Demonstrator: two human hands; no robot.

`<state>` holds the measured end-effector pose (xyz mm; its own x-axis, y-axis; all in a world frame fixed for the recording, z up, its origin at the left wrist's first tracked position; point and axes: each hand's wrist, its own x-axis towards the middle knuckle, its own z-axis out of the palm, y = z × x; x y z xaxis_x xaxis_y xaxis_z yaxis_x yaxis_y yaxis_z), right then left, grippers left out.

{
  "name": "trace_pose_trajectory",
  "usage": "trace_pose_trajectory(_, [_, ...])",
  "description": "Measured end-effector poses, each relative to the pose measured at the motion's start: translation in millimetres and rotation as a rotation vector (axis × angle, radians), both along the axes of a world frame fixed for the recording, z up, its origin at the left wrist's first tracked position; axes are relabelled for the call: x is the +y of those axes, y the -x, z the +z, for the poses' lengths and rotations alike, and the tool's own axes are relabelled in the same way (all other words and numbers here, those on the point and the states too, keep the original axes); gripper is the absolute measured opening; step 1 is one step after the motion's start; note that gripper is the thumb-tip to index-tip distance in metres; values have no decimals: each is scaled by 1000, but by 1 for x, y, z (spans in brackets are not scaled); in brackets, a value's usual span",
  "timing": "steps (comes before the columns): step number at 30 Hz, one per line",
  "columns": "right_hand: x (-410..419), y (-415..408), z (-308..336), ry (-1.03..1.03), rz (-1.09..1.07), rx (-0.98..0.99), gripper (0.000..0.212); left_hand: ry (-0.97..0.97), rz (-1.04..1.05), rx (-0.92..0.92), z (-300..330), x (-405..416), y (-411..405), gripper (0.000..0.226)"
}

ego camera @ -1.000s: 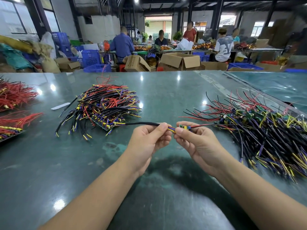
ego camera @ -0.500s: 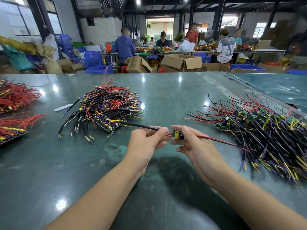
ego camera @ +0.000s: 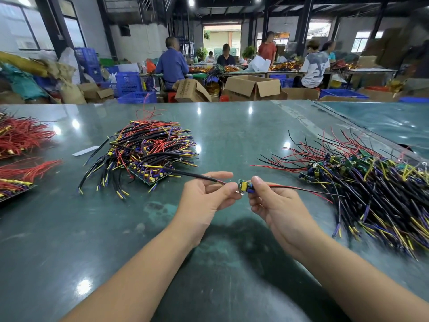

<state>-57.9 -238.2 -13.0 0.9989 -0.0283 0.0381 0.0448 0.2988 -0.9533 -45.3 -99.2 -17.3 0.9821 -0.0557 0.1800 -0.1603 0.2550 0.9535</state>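
Between my hands, above the green table (ego camera: 232,135), is a small green circuit board (ego camera: 243,185) with a yellow part and wires at both ends. My left hand (ego camera: 206,196) pinches the board's left side, where a black sleeved cable (ego camera: 192,175) runs off to the left. My right hand (ego camera: 276,205) pinches the right side, from which thin red and black wires (ego camera: 301,189) trail right. Both hands are raised off the table.
A pile of wired boards (ego camera: 146,154) lies left of centre. A larger, looser pile (ego camera: 371,182) spreads on the right. Red wire bundles (ego camera: 21,135) sit at the far left edge. A white strip (ego camera: 85,150) lies beside the left pile. People work at tables behind, among cardboard boxes.
The board has come out from between my fingertips and shows more, with my hands slightly further apart. Its red and black wires have pulled free of the right pile.
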Motion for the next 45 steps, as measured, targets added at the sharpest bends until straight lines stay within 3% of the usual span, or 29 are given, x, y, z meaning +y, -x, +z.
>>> trace_pose_trajectory(8, [0,0,-1,-85,8,-44,21,69,-69,59,-2,2,-3,5])
trace_pose_trajectory(11, [0,1,-2,-44,58,-38,27,61,-143,99,-4,0,-2,24])
trace_pose_trajectory(14, [0,-1,-3,-16,42,-40,22,51,-114,93,-5,1,-3,23])
trace_pose_trajectory(18, [-1,-2,-3,96,-6,-77,17,31,-76,115,-6,3,-4,5])
trace_pose_trajectory(22, [0,-1,-4,144,-34,-149,19,82,-77,129,-4,1,-3,4])
trace_pose_trajectory(27, [2,-1,-2,349,-149,-324,24,173,-1,74,-2,-6,-2,4])
trace_pose_trajectory(39, [-5,-13,-4,135,-340,-256,27,99,74,-1,-3,-8,-2,8])
trace_pose_trajectory(45, [-20,-22,-4,-75,-371,-163,26,59,150,-49,-3,-2,-5,9])
